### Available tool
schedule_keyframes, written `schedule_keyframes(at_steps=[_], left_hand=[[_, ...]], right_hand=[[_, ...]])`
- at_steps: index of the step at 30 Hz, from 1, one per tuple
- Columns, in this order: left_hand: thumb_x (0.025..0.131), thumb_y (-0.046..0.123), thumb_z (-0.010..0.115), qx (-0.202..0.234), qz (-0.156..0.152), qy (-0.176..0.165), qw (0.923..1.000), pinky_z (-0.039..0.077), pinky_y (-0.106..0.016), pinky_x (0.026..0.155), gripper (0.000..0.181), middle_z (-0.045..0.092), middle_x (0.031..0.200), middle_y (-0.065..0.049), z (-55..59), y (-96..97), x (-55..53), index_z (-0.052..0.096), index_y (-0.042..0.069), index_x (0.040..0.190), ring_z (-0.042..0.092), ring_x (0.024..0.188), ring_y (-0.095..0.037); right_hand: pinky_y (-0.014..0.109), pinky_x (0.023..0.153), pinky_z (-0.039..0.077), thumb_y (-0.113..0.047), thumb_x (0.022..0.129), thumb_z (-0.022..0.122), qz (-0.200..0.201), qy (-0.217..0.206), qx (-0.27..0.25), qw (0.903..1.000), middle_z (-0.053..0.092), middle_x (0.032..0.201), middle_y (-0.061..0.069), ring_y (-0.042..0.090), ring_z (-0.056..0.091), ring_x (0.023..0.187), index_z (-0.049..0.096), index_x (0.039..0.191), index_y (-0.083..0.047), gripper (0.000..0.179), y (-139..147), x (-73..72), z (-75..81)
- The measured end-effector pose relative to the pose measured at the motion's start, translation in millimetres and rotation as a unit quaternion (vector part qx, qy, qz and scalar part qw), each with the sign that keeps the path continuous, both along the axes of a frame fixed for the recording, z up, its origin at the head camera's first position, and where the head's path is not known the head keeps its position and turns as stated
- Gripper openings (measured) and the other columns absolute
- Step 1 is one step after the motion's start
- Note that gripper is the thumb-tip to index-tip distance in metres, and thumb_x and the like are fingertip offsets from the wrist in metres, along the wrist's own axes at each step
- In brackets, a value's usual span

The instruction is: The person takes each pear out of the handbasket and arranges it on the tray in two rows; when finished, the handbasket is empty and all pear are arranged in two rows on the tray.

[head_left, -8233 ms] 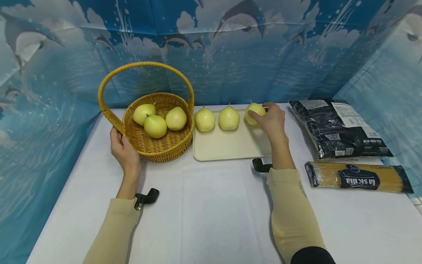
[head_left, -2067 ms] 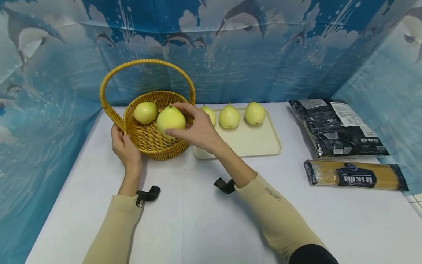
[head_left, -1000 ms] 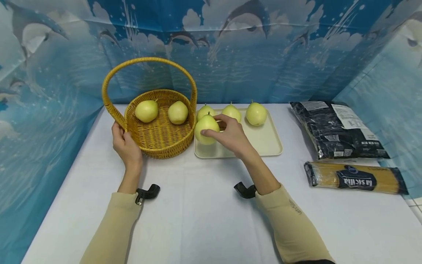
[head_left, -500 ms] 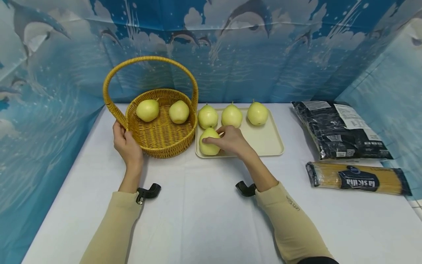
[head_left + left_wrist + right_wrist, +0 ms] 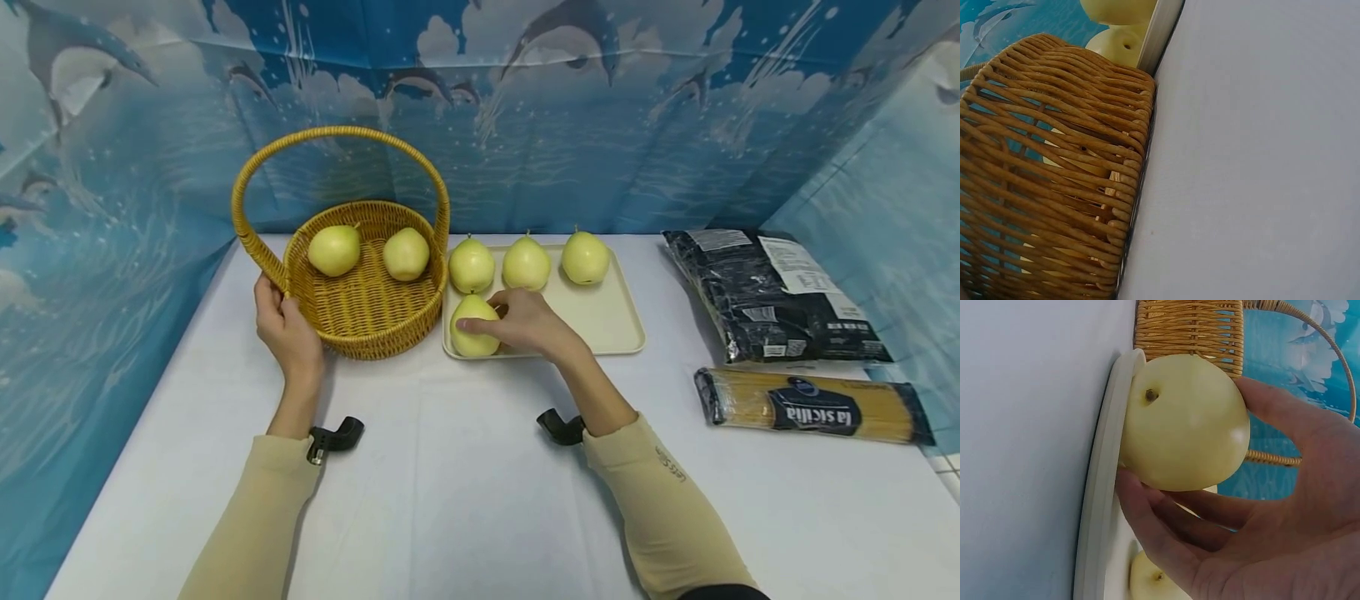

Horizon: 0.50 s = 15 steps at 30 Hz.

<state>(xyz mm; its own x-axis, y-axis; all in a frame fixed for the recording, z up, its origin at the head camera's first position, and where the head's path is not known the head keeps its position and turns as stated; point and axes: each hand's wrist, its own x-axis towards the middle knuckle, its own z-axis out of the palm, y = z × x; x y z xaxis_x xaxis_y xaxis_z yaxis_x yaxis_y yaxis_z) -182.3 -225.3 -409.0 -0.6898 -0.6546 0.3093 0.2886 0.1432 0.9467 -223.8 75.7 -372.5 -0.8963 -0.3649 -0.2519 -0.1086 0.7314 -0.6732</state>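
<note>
My left hand (image 5: 288, 337) holds the left side of a woven wicker basket (image 5: 375, 346), near the foot of its tall handle. Two yellow-green pears (image 5: 334, 250) lie inside the basket. With thumb and fingers, my right hand (image 5: 532, 321) grips another pear (image 5: 472, 329) at the front left corner of a cream tray (image 5: 592, 325). The right wrist view has this pear (image 5: 1185, 425) large, against the tray's rim (image 5: 1100, 481). Behind it, three pears (image 5: 527, 265) stand in a row along the tray's back. The left wrist view is mostly wicker side (image 5: 1060, 169); my left fingers are hidden there.
A black plastic package (image 5: 772, 296) lies at the right, with a pack of spaghetti (image 5: 813, 406) in front of it. White cloth (image 5: 450, 483) covers the table. A blue dolphin-print curtain (image 5: 480, 150) hangs behind.
A pear has gone from the basket to the tray's front left in my right hand, first lifted, then lowered. Earlier that hand was at the back-right pear. My left hand stays at the basket.
</note>
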Motion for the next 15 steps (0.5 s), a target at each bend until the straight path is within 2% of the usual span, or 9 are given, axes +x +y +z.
schedule_keyframes(at_steps=[4,7,13,15], left_hand=[[0.103,-0.004,0.033,-0.002,-0.005,0.011,0.9999,0.048,-0.031,0.101,0.049,0.062,0.143,-0.022,1.6,0.3,2.1,0.058,0.007,0.144,0.059,0.128,-0.033],[0.102,-0.006,0.034,-0.007,-0.010,0.018,0.9998,0.048,-0.035,0.100,0.048,0.062,0.142,-0.025,2.9,0.6,3.2,0.056,0.000,0.144,0.058,0.127,-0.039],[0.102,-0.006,0.034,-0.012,-0.010,0.015,0.9998,0.048,-0.033,0.097,0.047,0.062,0.139,-0.025,4.5,1.1,3.2,0.055,-0.004,0.144,0.059,0.123,-0.036],[0.102,-0.004,0.034,-0.008,-0.006,0.012,0.9999,0.048,-0.029,0.096,0.046,0.064,0.138,-0.023,3.8,0.9,2.6,0.056,-0.002,0.143,0.061,0.119,-0.029]], right_hand=[[0.043,0.097,0.054,-0.060,0.090,0.074,0.000,-0.016,-0.013,0.9998,0.070,0.126,0.011,0.025,0.069,0.107,0.065,0.136,-0.005,0.073,0.1,-1.0,-0.3],[0.044,0.100,0.054,-0.059,0.091,0.074,-0.001,-0.018,-0.032,0.9993,0.069,0.131,0.011,0.025,0.070,0.110,0.062,0.141,-0.005,0.074,0.3,-2.1,-0.9],[0.046,0.110,0.048,-0.052,0.091,0.077,0.006,-0.016,-0.082,0.9965,0.064,0.142,0.007,0.025,0.060,0.132,0.059,0.147,-0.009,0.073,-3.7,-3.8,-4.4],[0.046,0.112,0.047,-0.050,0.091,0.078,0.006,-0.027,-0.093,0.9952,0.062,0.146,0.006,0.026,0.058,0.135,0.056,0.150,-0.009,0.074,-5.3,-4.2,-5.9]])
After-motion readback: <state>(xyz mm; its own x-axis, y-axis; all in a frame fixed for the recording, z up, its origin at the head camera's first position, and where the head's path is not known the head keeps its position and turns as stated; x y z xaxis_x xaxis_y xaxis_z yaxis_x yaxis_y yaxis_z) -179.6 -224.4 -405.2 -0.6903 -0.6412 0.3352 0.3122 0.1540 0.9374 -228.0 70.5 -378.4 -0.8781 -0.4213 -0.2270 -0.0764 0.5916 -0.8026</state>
